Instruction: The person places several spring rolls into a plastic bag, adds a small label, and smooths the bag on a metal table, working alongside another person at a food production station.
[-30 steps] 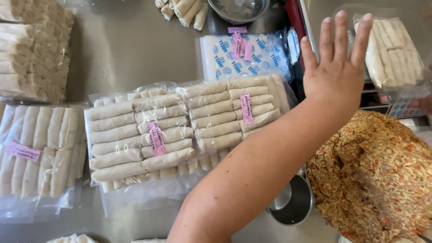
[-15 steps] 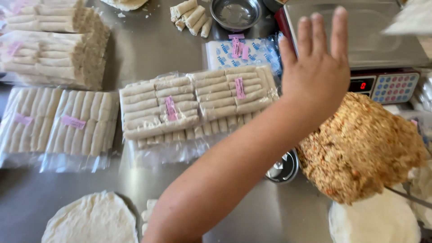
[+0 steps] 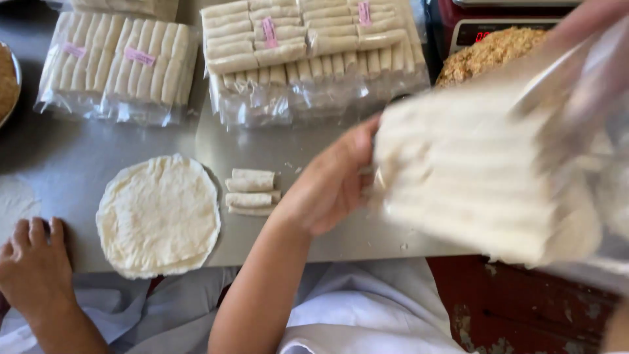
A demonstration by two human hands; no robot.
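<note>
My right hand [image 3: 327, 180] grips the left end of a clear plastic bag of pale rolls [image 3: 472, 183]. The bag is blurred and held above the table's front right corner. A blurred hand of another person [image 3: 593, 26] seems to hold the bag's upper right end. My left hand [image 3: 33, 262] rests with its fingers on the steel table's front edge [image 3: 78, 259], holding nothing. Between my hands lie a stack of round flat wrappers [image 3: 157, 213] and three small rolled pieces [image 3: 250, 191].
Sealed packs of rolls with pink labels lie at the back left [image 3: 118, 65] and back centre [image 3: 308, 46]. A mound of brownish filling [image 3: 488, 52] sits before a red scale [image 3: 498, 26]. A bowl's rim [image 3: 8, 78] shows at the left edge.
My right hand was raised and spread open; it has now closed on the bag of rolls and pulled it near. The view has tipped down to the table's front edge and my left hand.
</note>
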